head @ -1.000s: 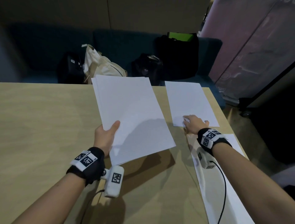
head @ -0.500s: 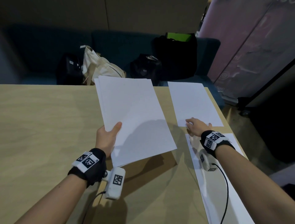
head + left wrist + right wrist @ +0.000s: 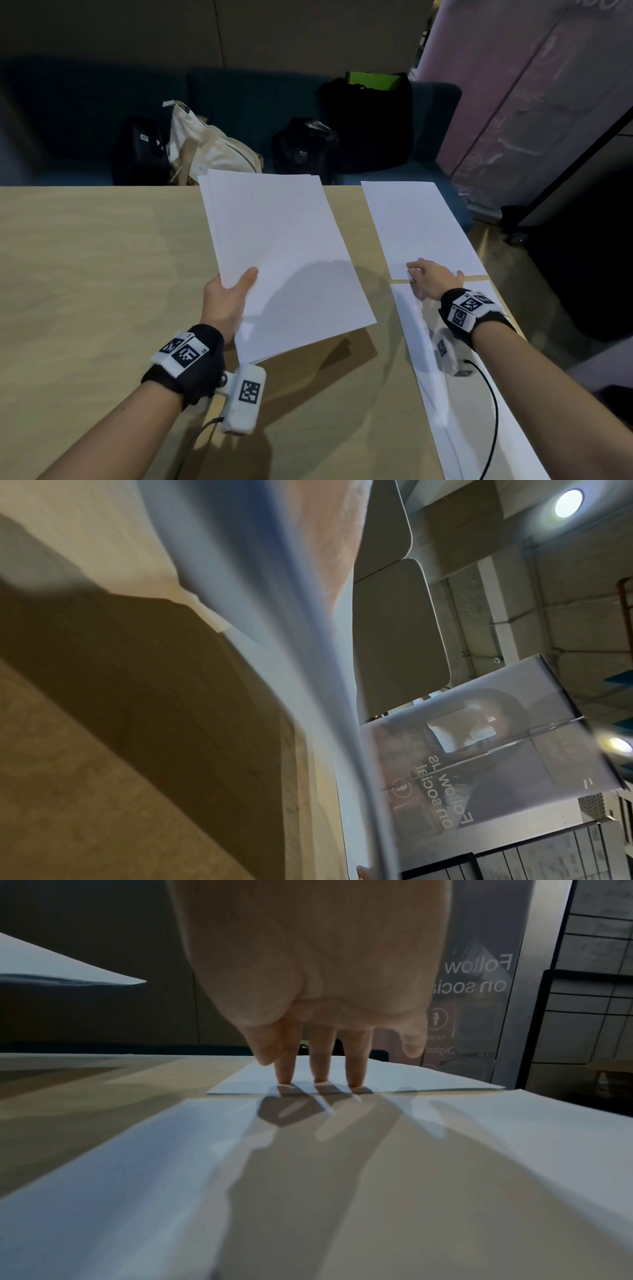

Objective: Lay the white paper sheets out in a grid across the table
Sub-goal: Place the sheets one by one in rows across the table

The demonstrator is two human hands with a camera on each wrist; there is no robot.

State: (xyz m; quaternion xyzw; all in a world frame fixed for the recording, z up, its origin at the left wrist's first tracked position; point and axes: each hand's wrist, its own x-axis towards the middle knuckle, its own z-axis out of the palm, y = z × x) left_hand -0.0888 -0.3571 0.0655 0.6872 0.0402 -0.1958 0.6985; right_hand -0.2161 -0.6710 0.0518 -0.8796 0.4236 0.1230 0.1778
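Note:
My left hand [image 3: 228,298] grips a stack of white paper sheets [image 3: 281,253] by its near left edge, thumb on top, holding it tilted above the wooden table [image 3: 85,274]; in the left wrist view the stack [image 3: 284,642] fills the middle, seen edge-on. At the table's far right corner lies a single white sheet [image 3: 419,226]. My right hand [image 3: 428,275] presses straight fingertips [image 3: 320,1079] on that far sheet's [image 3: 394,1079] near edge. A second sheet [image 3: 455,387] lies just nearer along the right edge, under my right wrist and forearm; it spreads across the foreground [image 3: 342,1177].
Beyond the table's far edge a dark blue sofa [image 3: 239,102] holds a cream tote bag [image 3: 205,147] and several black bags [image 3: 370,123]. A pink banner [image 3: 524,85] stands at the right. The table's right edge [image 3: 493,291] runs just beside the laid sheets.
My right hand has slid the far sheet a little away and to the right, leaving a narrow gap from the near sheet. The stack in my left hand has barely moved.

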